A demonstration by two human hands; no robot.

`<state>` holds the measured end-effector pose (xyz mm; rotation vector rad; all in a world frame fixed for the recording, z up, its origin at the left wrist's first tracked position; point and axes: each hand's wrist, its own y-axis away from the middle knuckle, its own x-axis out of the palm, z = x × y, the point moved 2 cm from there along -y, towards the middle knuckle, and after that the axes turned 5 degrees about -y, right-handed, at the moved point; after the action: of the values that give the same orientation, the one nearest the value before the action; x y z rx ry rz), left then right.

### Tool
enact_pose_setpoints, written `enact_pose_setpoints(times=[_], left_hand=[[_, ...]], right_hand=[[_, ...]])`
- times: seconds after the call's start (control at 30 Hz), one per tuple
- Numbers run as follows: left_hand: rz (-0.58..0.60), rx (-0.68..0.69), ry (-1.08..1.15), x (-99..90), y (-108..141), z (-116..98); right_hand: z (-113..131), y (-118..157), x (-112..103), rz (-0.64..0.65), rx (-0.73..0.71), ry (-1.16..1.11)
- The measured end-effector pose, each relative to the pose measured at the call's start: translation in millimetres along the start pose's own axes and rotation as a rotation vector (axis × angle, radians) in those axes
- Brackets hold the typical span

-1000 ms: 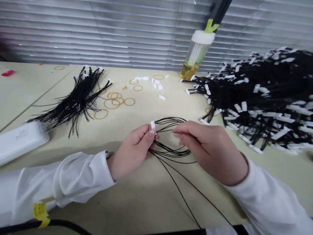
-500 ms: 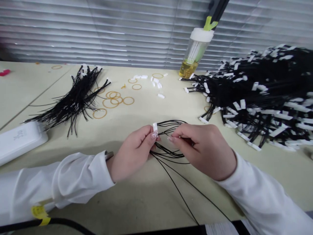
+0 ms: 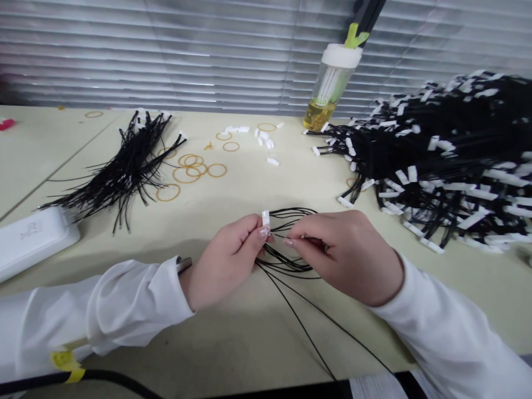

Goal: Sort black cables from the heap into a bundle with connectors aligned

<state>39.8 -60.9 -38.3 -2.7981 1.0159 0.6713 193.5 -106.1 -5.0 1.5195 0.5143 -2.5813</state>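
Between the thumb and fingers of my left hand point(image 3: 228, 260) a small white connector housing point(image 3: 265, 218) is pinched upright. Thin black wires point(image 3: 286, 260) loop out from it to the right, and two strands trail down towards the table's front edge. My right hand point(image 3: 344, 255) is closed just right of the connector, its thumb and forefinger pinching a black wire point(image 3: 281, 238). The wire's tip points at the housing; whether it touches is too small to tell. The right palm hides part of the loops.
A fanned bundle of black wires point(image 3: 124, 160) lies left, beside rubber bands point(image 3: 191, 166) and a white power bank point(image 3: 35, 238). Loose white connectors point(image 3: 264, 138) and a drink bottle point(image 3: 332, 88) are at the back. A big heap of finished-looking harnesses point(image 3: 449, 160) covers the right.
My right thumb and forefinger have shifted slightly left, and the pinched wire now shows between them and the connector. My left hand keeps its hold, nearly still.
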Motion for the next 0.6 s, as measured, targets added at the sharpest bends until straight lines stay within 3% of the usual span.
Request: enact_pose_setpoints(times=[0.3, 0.5, 0.6], left_hand=[[0.038, -0.001, -0.046, -0.6, -0.7, 2.6], [0.058, -0.050, 0.073, 0.2, -1.5, -1.3], [0.024, -0.105, 0.168, 0.6, -2.4, 1.7]], right_hand=[[1.6, 1.5, 5.8, -0.095, -0.044, 0.032], [4.2, -0.6, 12.2, -0.136, -0.105, 0.021], [3.7, -1.9, 0.6, -0.204, -0.105, -0.004]])
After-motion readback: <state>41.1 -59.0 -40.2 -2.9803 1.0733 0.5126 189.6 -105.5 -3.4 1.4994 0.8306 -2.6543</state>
